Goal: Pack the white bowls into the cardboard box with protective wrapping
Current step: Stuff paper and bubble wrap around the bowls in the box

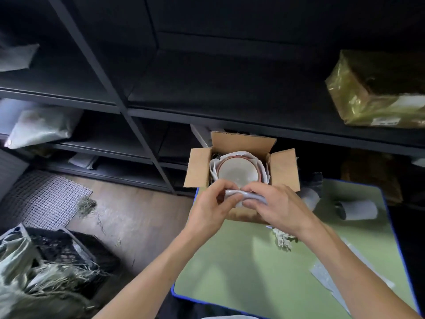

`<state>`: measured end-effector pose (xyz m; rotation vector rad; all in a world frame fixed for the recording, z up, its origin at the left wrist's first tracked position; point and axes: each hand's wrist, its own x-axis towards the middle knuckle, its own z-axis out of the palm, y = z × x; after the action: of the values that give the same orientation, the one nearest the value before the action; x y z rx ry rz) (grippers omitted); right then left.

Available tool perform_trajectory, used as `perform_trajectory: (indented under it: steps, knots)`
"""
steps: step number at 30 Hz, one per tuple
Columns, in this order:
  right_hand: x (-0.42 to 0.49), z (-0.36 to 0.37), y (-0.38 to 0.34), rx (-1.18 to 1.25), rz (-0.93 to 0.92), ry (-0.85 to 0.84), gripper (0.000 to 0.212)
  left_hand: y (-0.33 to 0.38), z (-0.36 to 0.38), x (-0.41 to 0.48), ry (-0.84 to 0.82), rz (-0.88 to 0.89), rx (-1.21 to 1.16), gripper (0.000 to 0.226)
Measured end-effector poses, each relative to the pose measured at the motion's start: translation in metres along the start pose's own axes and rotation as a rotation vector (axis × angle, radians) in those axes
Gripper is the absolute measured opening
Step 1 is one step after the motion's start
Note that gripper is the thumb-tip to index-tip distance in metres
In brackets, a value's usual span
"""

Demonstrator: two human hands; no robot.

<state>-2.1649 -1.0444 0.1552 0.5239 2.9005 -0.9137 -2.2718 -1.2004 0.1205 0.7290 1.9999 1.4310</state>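
I can read no word, number or brand anywhere in my head view. The only printed matter I make out is on the gold, shiny film-wrapped rectangular parcel (377, 88) on the dark metal shelf (230, 93) at the right. A small white rectangular sticker (385, 122) near its lower edge carries a few dark marks. A larger white paper label (408, 102) lies just above it, at the edge of the frame. Both are too blurred and too small for me to make out a single character.
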Motion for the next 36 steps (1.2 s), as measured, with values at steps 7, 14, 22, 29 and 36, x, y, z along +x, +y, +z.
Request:
perform_trajectory:
  steps: [7, 14, 22, 29, 36]
  knots:
    - [0.025, 0.018, -0.026, -0.059, 0.096, 0.093, 0.014, -0.016, -0.044, 0.02, 0.01, -0.003, 0.095, 0.01]
    - [0.031, 0.018, -0.03, -0.228, 0.23, 0.142, 0.012, -0.031, -0.053, 0.039, 0.025, 0.036, 0.451, 0.01]
    - [0.035, 0.015, -0.017, -0.236, 0.224, 0.133, 0.015, -0.031, -0.008, 0.05, 0.094, 0.246, 0.979, 0.033]
    - [0.042, 0.001, 0.008, -0.208, 0.167, 0.113, 0.022, -0.026, 0.006, 0.072, 0.122, 0.111, 1.019, 0.022]
    - [0.074, -0.01, 0.019, -0.267, -0.137, 0.125, 0.034, -0.034, 0.005, 0.07, 0.188, 0.072, 0.955, 0.038]
